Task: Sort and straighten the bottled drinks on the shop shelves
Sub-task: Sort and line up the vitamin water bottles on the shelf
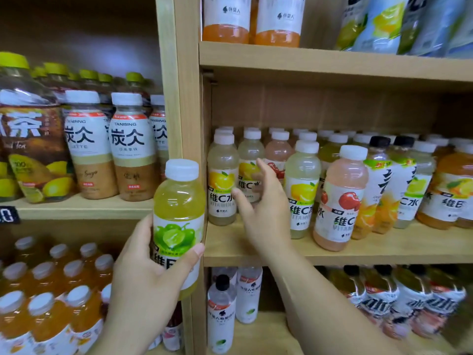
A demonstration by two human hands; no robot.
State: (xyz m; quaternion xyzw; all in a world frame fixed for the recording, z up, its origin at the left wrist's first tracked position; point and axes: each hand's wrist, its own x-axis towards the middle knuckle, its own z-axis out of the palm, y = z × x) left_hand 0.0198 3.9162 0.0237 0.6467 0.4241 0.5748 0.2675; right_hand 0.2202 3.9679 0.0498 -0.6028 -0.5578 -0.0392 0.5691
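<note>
Yellow-green liquid in a clear plastic bottle with a white cap and lime label (pixel 179 221): I have it upright in my left hand (pixel 148 272), fingers wrapped round the lower label, thumb across the front, held in front of the light wooden upright (pixel 184 98) between the two shelf bays. My right hand (pixel 261 208) is spread and holding nothing, fingers reaching in among the front row on the middle wooden shelf (pixel 384 249), fingertips at a pale lemon-label bottle (pixel 249 167) set back in a gap. Judgement: sorting step, clearing a slot for the lime bottle. Risks: the pink apple-label bottle (pixel 340 198) stands proud of its row, near the shelf edge, and a sweep of my forearm could knock it off; the rows are tightly packed, so a nudge could topple neighbours; flavours are mixed, so misplacement is easy. Surfaces: pale wood-grain boards, dim recesses behind. Left bay holds white-capped latte bottles (pixel 131 147) and lemon tea; orange drinks below.
</note>
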